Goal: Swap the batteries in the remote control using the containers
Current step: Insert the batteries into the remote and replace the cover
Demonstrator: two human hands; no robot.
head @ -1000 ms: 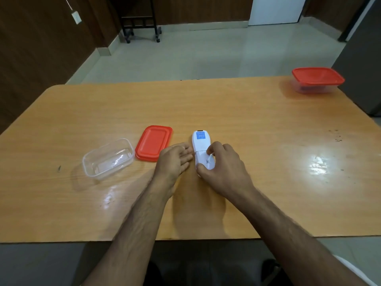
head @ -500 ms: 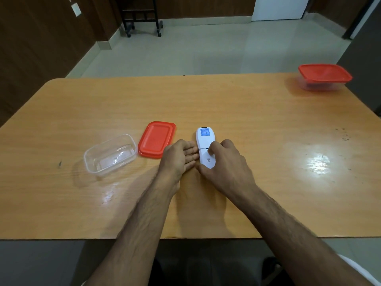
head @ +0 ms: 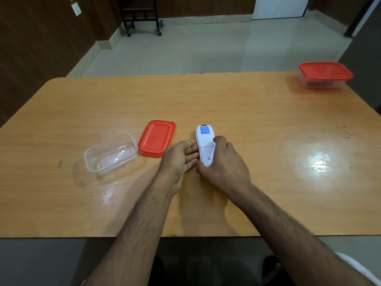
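The white remote control point(head: 204, 145) lies back-up near the middle of the wooden table point(head: 247, 112), its blue label at the far end; your right hand point(head: 223, 164) is closed around its near half, the forefinger curled over the right edge and the thumb tucked at the near end; your left hand point(head: 177, 158) lies flat beside it on the left, fingers together and straight, their tips touching the remote's left edge without gripping anything; just left of that hand a loose red lid point(head: 157, 137) rests on the table, and touching the lid's left edge sits an open clear container point(head: 111, 153); well apart, at the far right corner, you have a second clear container point(head: 325, 75) with its red lid on, its contents too dim to tell.
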